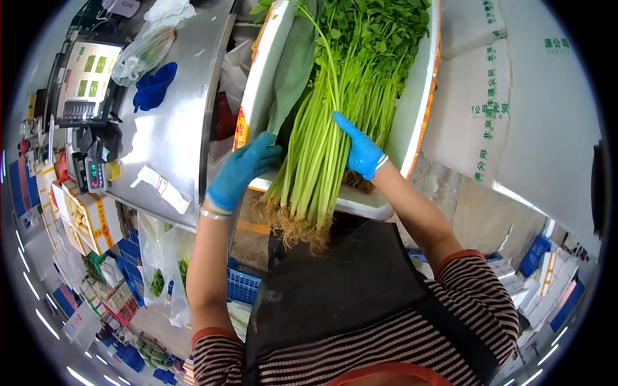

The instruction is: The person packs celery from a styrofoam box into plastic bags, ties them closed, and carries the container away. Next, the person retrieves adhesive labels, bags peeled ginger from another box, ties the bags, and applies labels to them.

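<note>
Left of the foam box stands a metal counter; celery lies in the box, overhanging its near end, where dragging could crease stalks. The right hand, thumb extended, touches the celery, fingers hidden; apart, the left hand bends by the box's near-left corner; neither grip is clear.

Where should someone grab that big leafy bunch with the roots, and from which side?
I'd grip the leafy bunch around its long stems, just above the roots, coming from the near end. There it appears to reach past the white box, and the stems lie close together, whereas the leaves spread wider.
</note>
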Available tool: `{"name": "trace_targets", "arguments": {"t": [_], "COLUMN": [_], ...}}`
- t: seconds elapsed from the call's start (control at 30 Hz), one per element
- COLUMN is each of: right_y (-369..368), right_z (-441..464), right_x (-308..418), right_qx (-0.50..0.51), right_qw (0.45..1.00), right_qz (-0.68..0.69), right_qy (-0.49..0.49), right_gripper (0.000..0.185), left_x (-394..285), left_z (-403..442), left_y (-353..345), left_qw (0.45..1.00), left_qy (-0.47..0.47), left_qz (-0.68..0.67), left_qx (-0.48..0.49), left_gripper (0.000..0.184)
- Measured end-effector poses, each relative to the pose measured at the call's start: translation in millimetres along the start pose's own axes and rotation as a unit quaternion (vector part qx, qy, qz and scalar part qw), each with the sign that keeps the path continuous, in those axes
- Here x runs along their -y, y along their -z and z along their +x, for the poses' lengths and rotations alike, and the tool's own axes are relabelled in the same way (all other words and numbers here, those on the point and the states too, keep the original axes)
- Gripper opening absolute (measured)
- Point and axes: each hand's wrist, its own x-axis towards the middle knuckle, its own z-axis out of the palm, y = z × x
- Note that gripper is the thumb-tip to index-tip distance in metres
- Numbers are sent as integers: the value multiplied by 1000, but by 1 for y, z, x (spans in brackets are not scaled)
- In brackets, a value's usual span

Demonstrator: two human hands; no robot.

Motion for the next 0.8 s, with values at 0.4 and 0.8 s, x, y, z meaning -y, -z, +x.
{"name": "trace_targets", "arguments": {"t": [0.4, 0.8], "right_y": [-42, -191], "right_z": [-20, -54], "right_x": [-18, -186], "right_qx": [239, 416], "right_qw": [967, 891], "right_qz": [-3, -145], "right_qy": [85, 108], "right_gripper": [113, 118], "left_x": [-4, 73], "left_z": [-33, -230], "left_y": [-112, -50], "left_qw": [845, 497], "left_qy": [-84, -181], "left_qz": [517, 732], "left_qx": [-107, -430], "left_gripper": [115, 66]}}
